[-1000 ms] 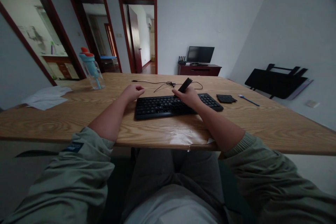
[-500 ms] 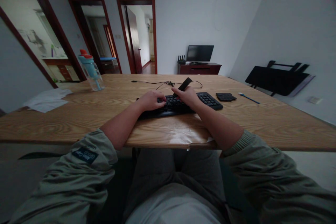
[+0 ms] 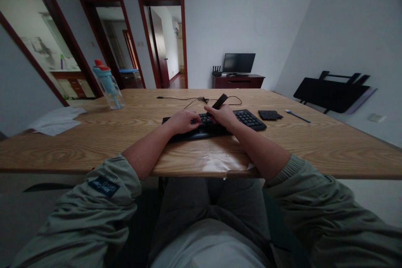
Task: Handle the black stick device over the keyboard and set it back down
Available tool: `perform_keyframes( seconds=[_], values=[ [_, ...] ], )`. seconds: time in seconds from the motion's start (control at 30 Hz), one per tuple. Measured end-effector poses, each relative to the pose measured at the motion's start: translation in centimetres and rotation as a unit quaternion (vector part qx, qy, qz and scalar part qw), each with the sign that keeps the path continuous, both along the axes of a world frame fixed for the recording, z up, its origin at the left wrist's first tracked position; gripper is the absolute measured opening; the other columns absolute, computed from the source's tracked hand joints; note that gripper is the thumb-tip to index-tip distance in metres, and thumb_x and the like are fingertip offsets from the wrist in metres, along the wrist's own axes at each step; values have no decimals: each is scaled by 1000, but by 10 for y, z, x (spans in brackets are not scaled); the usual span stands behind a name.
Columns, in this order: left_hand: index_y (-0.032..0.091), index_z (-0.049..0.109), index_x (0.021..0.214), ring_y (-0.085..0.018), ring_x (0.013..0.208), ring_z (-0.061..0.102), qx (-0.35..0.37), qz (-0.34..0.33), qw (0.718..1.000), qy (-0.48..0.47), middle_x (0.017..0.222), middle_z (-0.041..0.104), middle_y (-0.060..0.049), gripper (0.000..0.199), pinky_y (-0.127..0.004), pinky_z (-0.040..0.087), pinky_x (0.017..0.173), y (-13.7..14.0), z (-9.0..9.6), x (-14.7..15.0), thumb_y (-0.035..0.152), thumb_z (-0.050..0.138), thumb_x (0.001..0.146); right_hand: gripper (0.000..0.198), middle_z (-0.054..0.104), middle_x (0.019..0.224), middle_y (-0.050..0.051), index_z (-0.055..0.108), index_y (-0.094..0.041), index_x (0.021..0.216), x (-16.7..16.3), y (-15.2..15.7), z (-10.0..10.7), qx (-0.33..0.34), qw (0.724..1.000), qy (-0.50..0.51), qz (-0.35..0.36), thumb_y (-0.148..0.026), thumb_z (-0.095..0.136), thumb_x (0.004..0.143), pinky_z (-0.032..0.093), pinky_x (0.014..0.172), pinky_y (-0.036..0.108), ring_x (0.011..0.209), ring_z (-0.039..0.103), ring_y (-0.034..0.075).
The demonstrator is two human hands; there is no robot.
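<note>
From where I stand, the person's right hand [image 3: 223, 116] has its fingers wrapped round a slim black bar [image 3: 220, 101], thumb along its side, the bar's top poking up and leaning to the right. Its lower end drops toward the middle of the black keyboard [image 3: 251, 119], which lies on the wooden table [image 3: 94, 150] near its front edge; the hand hides whether the two touch.

The left hand [image 3: 185, 120] is over the keyboard's left half, just beside the right, fingers bent and drawn in close over the keys. I can't tell whether they pinch something or merely rest there. Between them, the hands cover much of the left and middle keys, while the number pad shows clear to the right.

Just behind the keyboard runs a thin black cable [image 3: 203, 99], bundled in the middle. Off to the right lie some flat black pieces [image 3: 270, 115] side by side, and past them a blue-handled brush [image 3: 298, 116]. Well to the left stand a clear bottle [image 3: 109, 86] with a red and blue top and, nearer, some crumpled white sheets [image 3: 58, 120].
</note>
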State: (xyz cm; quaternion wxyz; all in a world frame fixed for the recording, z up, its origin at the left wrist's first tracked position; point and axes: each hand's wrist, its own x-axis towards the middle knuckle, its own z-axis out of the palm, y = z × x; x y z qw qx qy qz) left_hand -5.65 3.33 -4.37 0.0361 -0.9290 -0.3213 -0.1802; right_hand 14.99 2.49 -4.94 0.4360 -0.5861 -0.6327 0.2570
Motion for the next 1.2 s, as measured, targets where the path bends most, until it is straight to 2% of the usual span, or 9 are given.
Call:
perform_keyframes(
  seconds=[0.23,0.6,1.0,1.2],
  values=[
    [21,76,91,-21,84,64,-12,6,1000,4,90,72,-7,21,-31,47,77,-1,1,2,30,58,84,46,62,57,3,57,-19,61,2,-2,0,44,998,-30,39,-61,64,80,39,49,28,50,54,15],
    [20,74,92,-18,84,63,20,3,999,32,89,70,-4,21,-29,46,76,-5,3,3,27,55,87,42,64,60,4,60,-18,63,2,-2,2,23,999,-9,37,-56,67,80,38,44,26,48,53,13],
    [21,74,92,-19,83,64,18,7,999,40,91,70,-4,20,-28,46,74,-5,2,3,28,56,87,45,61,54,3,59,-18,60,3,-1,-1,86,993,-58,52,-58,64,81,38,48,27,50,54,15],
    [21,74,91,-19,84,64,27,10,998,52,91,70,-4,21,-29,46,75,-4,2,4,27,55,88,40,65,59,5,61,-18,62,3,1,-1,67,994,-63,54,-52,66,81,40,49,29,50,56,16]
  ],
)
